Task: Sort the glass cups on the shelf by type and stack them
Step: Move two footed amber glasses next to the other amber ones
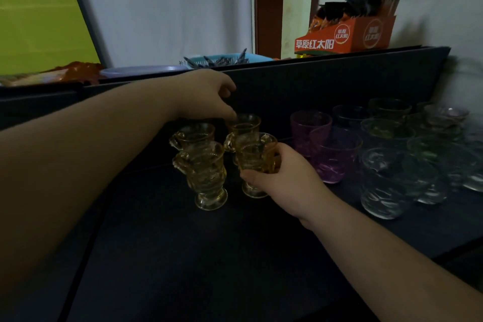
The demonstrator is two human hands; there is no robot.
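Right hand [282, 180] wrapped around footed amber glass cup [257, 158] on dark shelf [170, 243], beside matching amber cups [206, 175] at nine o'clock. Left hand [206, 94] at eleven o'clock, fingertips pinching rear amber cup's rim [244, 119]. Purple tumblers [332, 154], clear tumblers [386, 185] at three o'clock.

left hand [206, 94] fingertips: curled down behind the rim of the rear amber cup [244, 125]; contact not resolvable.
front amber cup [257, 162]: lower body covered by the right hand [285, 180].
clear cups [423, 162]: dim, overlapping; count not resolvable.
both forearms: cut by frame edges.
blue basket [227, 59]: contents indistinct.
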